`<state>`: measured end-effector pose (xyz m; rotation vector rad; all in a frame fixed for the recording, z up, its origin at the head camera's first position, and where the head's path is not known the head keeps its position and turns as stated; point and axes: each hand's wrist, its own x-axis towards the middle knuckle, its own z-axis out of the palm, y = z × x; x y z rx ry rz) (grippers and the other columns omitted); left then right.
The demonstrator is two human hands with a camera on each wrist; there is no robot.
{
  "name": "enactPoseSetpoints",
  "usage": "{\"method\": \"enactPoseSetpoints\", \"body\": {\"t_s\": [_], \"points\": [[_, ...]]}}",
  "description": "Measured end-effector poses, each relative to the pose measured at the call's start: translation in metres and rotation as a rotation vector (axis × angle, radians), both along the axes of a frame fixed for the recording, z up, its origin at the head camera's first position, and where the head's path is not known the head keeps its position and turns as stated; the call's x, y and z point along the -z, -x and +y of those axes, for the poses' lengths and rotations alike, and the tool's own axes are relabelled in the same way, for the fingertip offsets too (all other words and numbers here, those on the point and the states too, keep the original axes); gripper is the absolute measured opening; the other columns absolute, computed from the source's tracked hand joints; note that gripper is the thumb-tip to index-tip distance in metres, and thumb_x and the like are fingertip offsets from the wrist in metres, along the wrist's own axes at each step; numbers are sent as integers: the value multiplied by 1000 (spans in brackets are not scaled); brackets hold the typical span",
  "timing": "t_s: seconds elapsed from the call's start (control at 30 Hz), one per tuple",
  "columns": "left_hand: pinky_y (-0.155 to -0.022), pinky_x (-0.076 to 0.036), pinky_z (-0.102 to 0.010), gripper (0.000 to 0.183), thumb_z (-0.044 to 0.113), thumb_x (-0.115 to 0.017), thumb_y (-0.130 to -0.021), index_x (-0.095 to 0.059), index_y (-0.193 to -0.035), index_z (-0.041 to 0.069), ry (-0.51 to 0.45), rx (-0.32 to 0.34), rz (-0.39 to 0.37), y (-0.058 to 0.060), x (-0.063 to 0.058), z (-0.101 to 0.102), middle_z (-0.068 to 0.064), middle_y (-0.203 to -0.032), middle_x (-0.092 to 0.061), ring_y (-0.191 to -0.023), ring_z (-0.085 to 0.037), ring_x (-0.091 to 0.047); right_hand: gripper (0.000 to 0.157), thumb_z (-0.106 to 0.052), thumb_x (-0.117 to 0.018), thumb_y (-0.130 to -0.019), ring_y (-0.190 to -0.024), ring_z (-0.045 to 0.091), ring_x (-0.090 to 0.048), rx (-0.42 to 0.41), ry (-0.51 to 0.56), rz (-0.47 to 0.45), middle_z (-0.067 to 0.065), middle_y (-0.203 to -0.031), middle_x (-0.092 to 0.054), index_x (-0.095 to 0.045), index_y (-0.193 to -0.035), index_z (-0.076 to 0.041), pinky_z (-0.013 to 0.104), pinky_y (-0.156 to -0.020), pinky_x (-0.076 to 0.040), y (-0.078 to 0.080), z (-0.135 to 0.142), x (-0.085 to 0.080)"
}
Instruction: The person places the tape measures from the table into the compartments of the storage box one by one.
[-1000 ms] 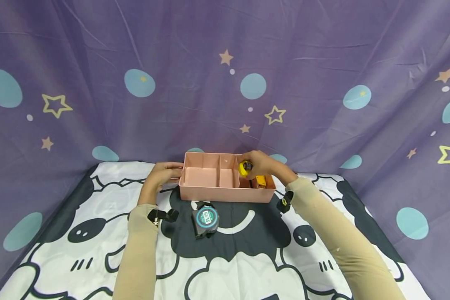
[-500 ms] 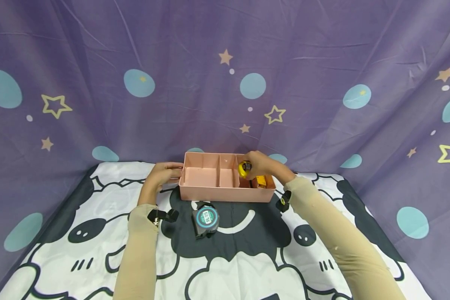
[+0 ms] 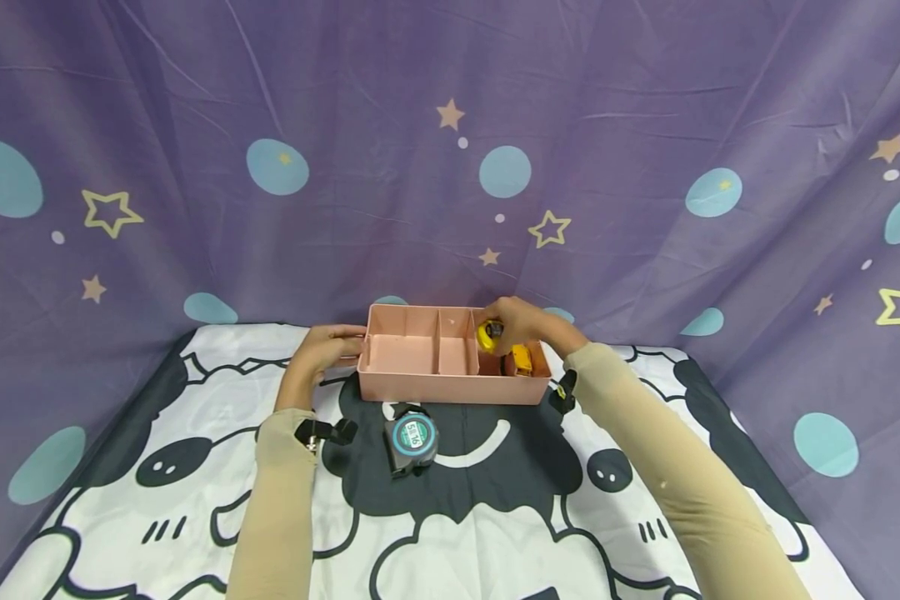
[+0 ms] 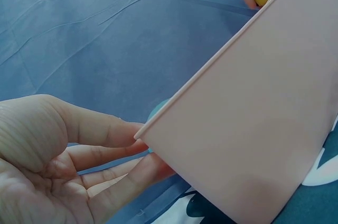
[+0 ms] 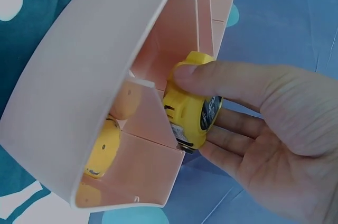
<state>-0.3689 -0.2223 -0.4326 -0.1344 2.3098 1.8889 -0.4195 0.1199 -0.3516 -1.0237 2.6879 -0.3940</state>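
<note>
A pink divided box (image 3: 450, 389) stands at the far side of the cloth. My left hand (image 3: 321, 350) rests against its left end; in the left wrist view, fairly straight fingers (image 4: 113, 131) touch the corner. My right hand (image 3: 523, 327) grips a yellow tape measure (image 5: 193, 102) between thumb and fingers, just over the box's back right part. Another yellow tape measure (image 5: 103, 147) is in the rightmost compartment, partly hidden by the front wall in the right wrist view. A grey tape measure with a teal dial (image 3: 412, 437) lies on the cloth before the box.
The table wears a black-and-white cartoon cloth (image 3: 480, 550). Close behind the box hangs a purple curtain (image 3: 390, 217) with stars and blue dots. Thin dividers (image 3: 439, 342) part the box into compartments.
My right hand shifts very slightly back and up with the yellow tape measure, showing more of the one in the box. The left hand and the box stay put.
</note>
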Motion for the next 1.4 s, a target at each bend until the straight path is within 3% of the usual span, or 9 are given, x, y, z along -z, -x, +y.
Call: {"method": "enactPoseSetpoints", "body": {"t_s": [0.37,0.53,0.7,1.0,1.4], "points": [[-98,-60,-30,52,7,-63,-97,-51,-147,-2,-2,16,6,-4,2,0,-24,-145,-57,-116,-21,-69,54,1,-83,-73,-97,24,-61,59,32,-73,11,-119,-71,-71,-125,-6,31,-82,-61,6,0,2],[-94,-61,-25,52,6,-62,-97,-51,-147,-4,-9,15,15,-3,4,-1,-26,-146,-55,-113,-18,-70,54,3,-83,-71,-91,23,-60,40,60,-67,10,-112,-72,-71,-123,-5,28,-76,-58,6,-1,2],[-95,-61,-27,51,6,-62,-96,-52,-146,-3,-9,13,19,-2,5,0,-25,-144,-57,-112,-17,-70,55,3,-83,-71,-88,21,-58,27,78,-78,10,-113,-73,-71,-124,-4,26,-71,-54,6,-2,0],[-103,-58,-35,53,6,-63,-96,-52,-147,-1,-6,10,7,-1,2,2,-21,-143,-60,-119,-23,-67,58,1,-85,-73,-100,26,-63,25,65,-76,13,-121,-72,-68,-128,-3,34,-86,-61,6,3,0],[-98,-60,-30,51,5,-62,-97,-51,-146,-4,-1,7,16,0,3,0,-23,-143,-59,-114,-19,-70,62,1,-84,-73,-103,25,-62,54,86,-105,11,-127,-71,-68,-132,-5,31,-85,-57,12,10,4]]}}
